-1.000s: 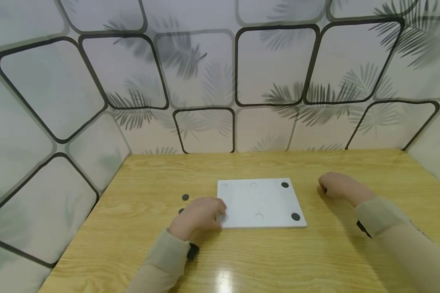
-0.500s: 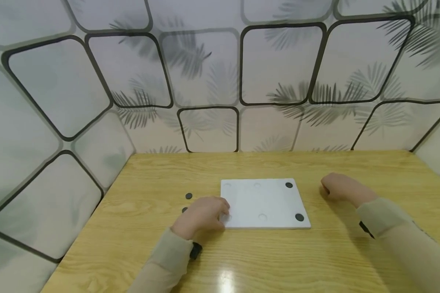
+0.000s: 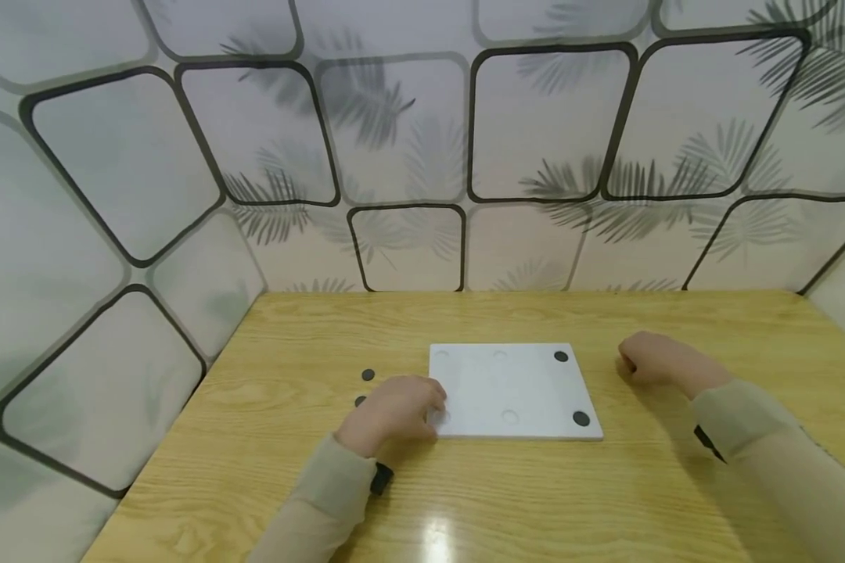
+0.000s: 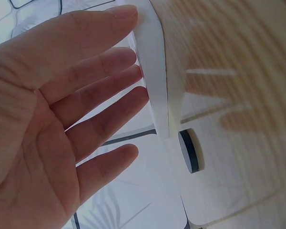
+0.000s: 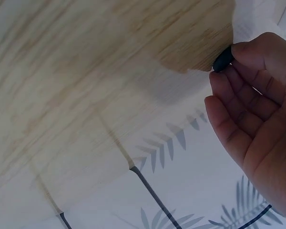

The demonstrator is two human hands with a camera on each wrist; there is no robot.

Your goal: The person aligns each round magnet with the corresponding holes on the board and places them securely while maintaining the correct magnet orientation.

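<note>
The white board (image 3: 512, 391) lies flat on the wooden table (image 3: 535, 493), near the middle, its long axis running left to right across my view and its short sides facing the two hands. Two black discs sit in its right-hand dimples, one at the far right corner (image 3: 561, 356) and one at the near right corner (image 3: 580, 418); the other dimples I can see are bare.

Over the last second very little has moved. The left hand (image 3: 394, 410) has stayed at the board's near left corner, and the slight drift of everything to the right looks to me like head motion, not board motion. I read that as a pause: the board is being steadied while the next disc is readied.

In the left wrist view the left hand's fingers (image 4: 100, 95) are straight and loosely spread, fingertips against the board's edge (image 4: 155, 81), gripping nothing. A black disc (image 4: 190, 151) lies on the table just beyond that edge; the head view shows two such loose discs left of the board, one clear (image 3: 368, 375), one half hidden behind the hand (image 3: 358, 401).

The right hand (image 3: 651, 361) rests on the table well right of the board, fingers curled, pinching a small black disc (image 5: 223, 59) at the fingertips against the table.
</note>
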